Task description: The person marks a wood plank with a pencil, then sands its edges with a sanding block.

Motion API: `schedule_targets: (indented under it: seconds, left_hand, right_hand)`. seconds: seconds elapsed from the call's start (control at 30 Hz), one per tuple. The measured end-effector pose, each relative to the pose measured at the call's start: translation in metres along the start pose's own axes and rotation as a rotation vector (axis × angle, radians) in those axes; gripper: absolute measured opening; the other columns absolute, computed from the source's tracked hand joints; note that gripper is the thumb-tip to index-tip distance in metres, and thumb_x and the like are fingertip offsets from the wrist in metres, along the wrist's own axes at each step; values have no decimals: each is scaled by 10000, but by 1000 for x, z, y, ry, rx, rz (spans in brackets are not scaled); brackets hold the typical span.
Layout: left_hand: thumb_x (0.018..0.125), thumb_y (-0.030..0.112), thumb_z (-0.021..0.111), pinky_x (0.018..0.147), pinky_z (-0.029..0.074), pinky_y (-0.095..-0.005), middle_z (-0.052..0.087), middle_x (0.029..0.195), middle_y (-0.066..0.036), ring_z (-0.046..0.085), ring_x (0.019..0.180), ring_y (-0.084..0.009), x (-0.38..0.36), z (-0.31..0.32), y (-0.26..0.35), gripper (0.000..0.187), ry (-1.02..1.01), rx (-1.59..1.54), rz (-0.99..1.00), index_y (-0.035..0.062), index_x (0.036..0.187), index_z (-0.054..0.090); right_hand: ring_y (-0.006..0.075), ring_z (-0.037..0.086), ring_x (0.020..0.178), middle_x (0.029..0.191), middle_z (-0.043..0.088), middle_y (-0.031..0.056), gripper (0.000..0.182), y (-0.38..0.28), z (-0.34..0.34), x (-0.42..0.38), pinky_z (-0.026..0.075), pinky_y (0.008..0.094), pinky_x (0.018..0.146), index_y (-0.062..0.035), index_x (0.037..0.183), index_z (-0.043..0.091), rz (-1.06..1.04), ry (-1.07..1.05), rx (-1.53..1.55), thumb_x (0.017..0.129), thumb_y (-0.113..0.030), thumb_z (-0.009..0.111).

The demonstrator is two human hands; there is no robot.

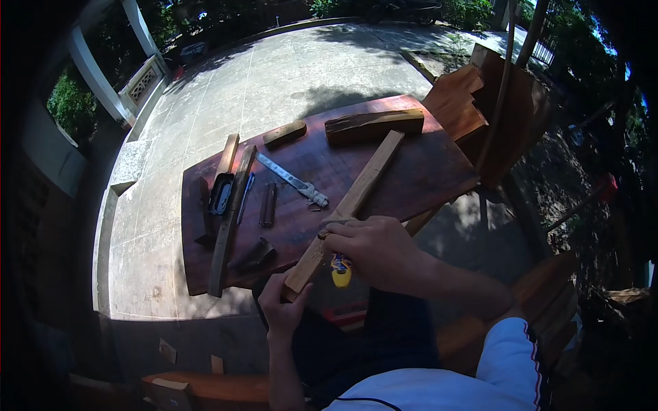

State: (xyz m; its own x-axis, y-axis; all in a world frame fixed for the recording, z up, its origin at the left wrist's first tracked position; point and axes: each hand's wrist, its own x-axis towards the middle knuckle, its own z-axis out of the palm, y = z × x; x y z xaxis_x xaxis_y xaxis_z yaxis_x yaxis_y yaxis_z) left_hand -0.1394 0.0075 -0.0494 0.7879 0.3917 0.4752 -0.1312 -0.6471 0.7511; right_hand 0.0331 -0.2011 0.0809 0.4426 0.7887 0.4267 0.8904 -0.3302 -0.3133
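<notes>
A long squared wooden bar point(364, 181) lies slantwise over the table's near edge, its far end close to a thick wood block point(374, 127). My left hand point(282, 301) is closed round the bar's near end, thumb on one side and fingers on the other. Partway up the bar, my right hand point(370, 248) has its fingers curled down on the upper face, pressed together over a small dark piece; I cannot tell what that piece is. Just below the right hand shows a yellow-ended object point(340, 275) with blue on it, partly hidden by the hand.
On the reddish wooden table point(308, 144) lie a metal ruler-like strip point(284, 171), a dark wooden strip point(232, 222), a black tray-like case point(220, 194), a blue pen point(247, 195) and a short wood block point(284, 135). Large boards point(507, 116) lean at the right.
</notes>
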Motion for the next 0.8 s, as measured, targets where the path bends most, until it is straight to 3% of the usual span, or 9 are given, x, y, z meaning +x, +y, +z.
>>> schedule_targets:
  seconds: [0.03, 0.1, 0.2, 0.37, 0.43, 0.53, 0.63, 0.77, 0.8]
  left_hand:
    - [812, 138, 958, 834, 589, -377, 769, 1042, -136, 772, 959, -281, 1, -1, 0, 423, -2, 2, 7, 4, 1156, 751]
    - [812, 136, 958, 834, 589, -377, 769, 1043, -135, 772, 961, -280, -1, -4, 1, 425, -8, 15, 6, 5, 1159, 751]
    - [810, 139, 959, 835, 589, -375, 770, 1044, -134, 773, 964, -278, 0, -4, 4, 434, -8, 23, 4, 4, 1166, 750]
    - [822, 153, 949, 860, 570, -393, 762, 1024, -138, 754, 964, -285, -2, 1, 0, 410, 7, -30, -38, -2, 1138, 738]
    - [822, 154, 949, 861, 570, -392, 762, 1026, -139, 755, 967, -285, 1, 1, 2, 411, 4, -30, -35, -1, 1140, 739]
    - [820, 153, 951, 862, 570, -393, 761, 1025, -138, 755, 969, -285, -3, -2, 3, 415, -6, -7, -30, -1, 1142, 740]
    - [821, 155, 957, 851, 584, -380, 772, 1045, -134, 771, 971, -287, 0, -2, 5, 416, -3, 14, -16, 7, 1150, 751]
    - [817, 158, 960, 847, 590, -378, 776, 1048, -134, 778, 971, -293, 0, -1, 5, 418, 0, 14, -23, 12, 1152, 758]
    - [814, 150, 955, 855, 582, -380, 772, 1041, -134, 771, 973, -289, 1, -2, 5, 416, -2, 12, -37, 9, 1149, 753]
  right_hand:
    - [355, 778, 847, 1044, 799, 128, 243, -4, -2, 0, 626, 457, 775, -122, 1104, 750, -19, -16, 48, 872, -166, 810]
    - [389, 775, 860, 878, 786, 147, 139, 32, -19, 19, 619, 489, 796, -162, 1095, 784, 298, -12, -17, 988, -236, 734]
    - [385, 777, 876, 919, 791, 154, 226, 119, -10, 38, 610, 528, 817, -159, 1160, 785, 450, 94, -273, 948, -176, 709]
    - [327, 779, 1066, 1201, 797, 91, 399, 57, -4, 13, 623, 436, 941, -138, 1170, 760, 60, -52, -111, 786, -76, 847]
    - [328, 767, 1102, 1216, 790, 100, 355, 46, -5, 10, 620, 458, 936, -118, 1169, 762, 114, -100, -42, 820, -90, 820]
    - [339, 766, 1090, 1199, 790, 114, 304, 112, -4, 32, 616, 472, 914, -112, 1163, 768, 413, -5, -202, 859, -101, 785]
    - [364, 774, 1027, 1087, 795, 125, 259, 125, -8, 54, 612, 486, 892, -113, 1142, 777, 438, 88, -300, 885, -105, 752]
    - [368, 775, 919, 1005, 772, 123, 191, 54, 34, 23, 622, 480, 828, -127, 1096, 716, 27, 70, -229, 906, -109, 726]
    - [370, 775, 920, 996, 770, 124, 188, 55, 31, 25, 623, 483, 824, -127, 1098, 719, 100, 43, -234, 910, -113, 723]
